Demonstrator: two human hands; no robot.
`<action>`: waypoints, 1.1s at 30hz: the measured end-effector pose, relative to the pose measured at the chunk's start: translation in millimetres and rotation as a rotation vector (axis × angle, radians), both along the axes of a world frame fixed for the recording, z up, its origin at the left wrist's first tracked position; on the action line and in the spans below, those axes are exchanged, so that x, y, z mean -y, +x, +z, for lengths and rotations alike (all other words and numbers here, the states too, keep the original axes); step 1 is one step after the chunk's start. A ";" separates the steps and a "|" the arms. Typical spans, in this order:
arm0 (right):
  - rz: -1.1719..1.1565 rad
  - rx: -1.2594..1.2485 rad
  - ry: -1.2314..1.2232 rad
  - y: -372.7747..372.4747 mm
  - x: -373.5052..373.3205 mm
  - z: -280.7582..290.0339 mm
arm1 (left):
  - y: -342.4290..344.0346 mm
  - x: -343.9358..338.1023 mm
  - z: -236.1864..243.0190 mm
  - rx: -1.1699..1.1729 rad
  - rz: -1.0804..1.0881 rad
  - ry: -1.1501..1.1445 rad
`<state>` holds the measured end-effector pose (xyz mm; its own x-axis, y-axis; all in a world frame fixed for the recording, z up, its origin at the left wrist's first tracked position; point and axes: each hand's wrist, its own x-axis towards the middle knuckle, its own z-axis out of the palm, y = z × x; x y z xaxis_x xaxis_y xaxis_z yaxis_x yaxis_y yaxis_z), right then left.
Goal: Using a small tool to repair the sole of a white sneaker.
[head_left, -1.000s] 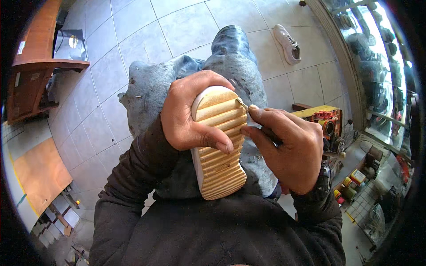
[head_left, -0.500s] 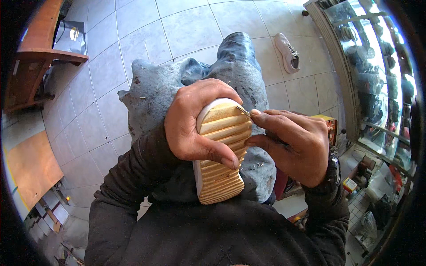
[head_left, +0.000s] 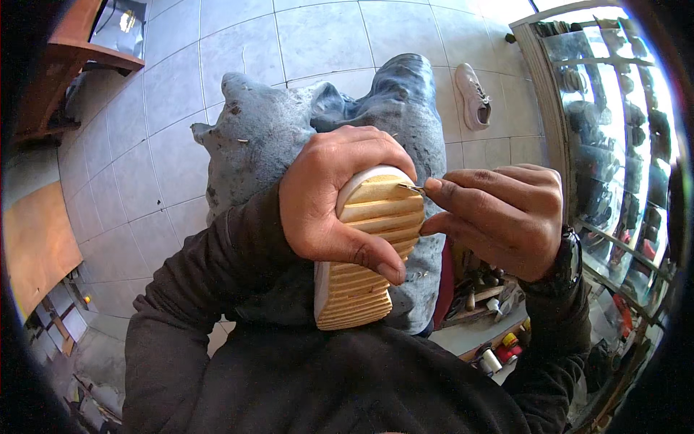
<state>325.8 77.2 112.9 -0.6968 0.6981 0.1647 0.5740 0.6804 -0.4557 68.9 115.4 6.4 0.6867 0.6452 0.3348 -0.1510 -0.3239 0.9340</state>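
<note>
Toward the right edge of the blue-grey cloth (head_left: 253,137) over the lap, the left hand (head_left: 340,199) wraps tightly round a shoe (head_left: 383,217), ridged sole (head_left: 358,289) upward. The right hand (head_left: 506,210) pinches a thin tool (head_left: 413,189) at the sole's far end; beyond, a pale shoe (head_left: 473,98) sits on the tiled floor (head_left: 318,36)

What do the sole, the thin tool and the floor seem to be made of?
Sole: probably rubber or foam, matte and yellowish, judging by its moulded-looking cross ridges.
Tool: likely metal, since its slim tip looks greyish and slightly shiny; the right hand hides the rest.
Floor: apparently glazed ceramic tile, pale with a soft sheen and dark straight joints; stone is possible.
</note>
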 end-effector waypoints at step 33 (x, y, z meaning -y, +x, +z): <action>0.407 0.269 0.172 -24.1 -45.1 24.1 | -0.5 5.4 -5.1 0.115 0.016 -0.033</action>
